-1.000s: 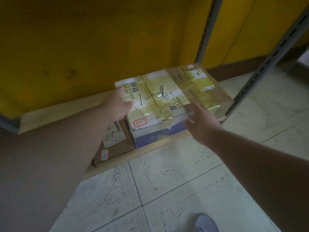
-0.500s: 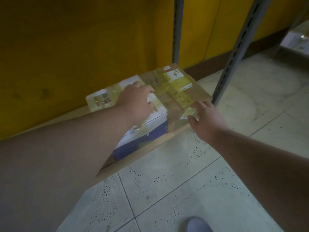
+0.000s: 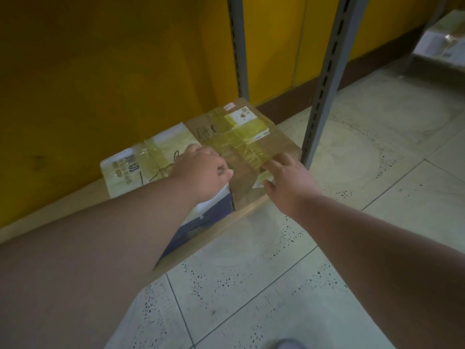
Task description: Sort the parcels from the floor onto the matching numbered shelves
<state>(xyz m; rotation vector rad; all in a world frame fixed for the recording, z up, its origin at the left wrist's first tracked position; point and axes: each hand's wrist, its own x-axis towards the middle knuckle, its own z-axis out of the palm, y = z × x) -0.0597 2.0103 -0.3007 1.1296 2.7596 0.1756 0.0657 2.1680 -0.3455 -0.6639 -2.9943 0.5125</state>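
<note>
Now the white-and-blue taped parcel (image 3: 141, 167) sits on the low wooden shelf (image 3: 221, 224), touching the brown cardboard parcel (image 3: 251, 137), no longer carried. Left hand (image 3: 201, 172) rests curled on it; right hand (image 3: 289, 180) lies with loose fingers (image 3: 270, 165) spread, gripping nothing. Placement looks nearly finished.
</note>
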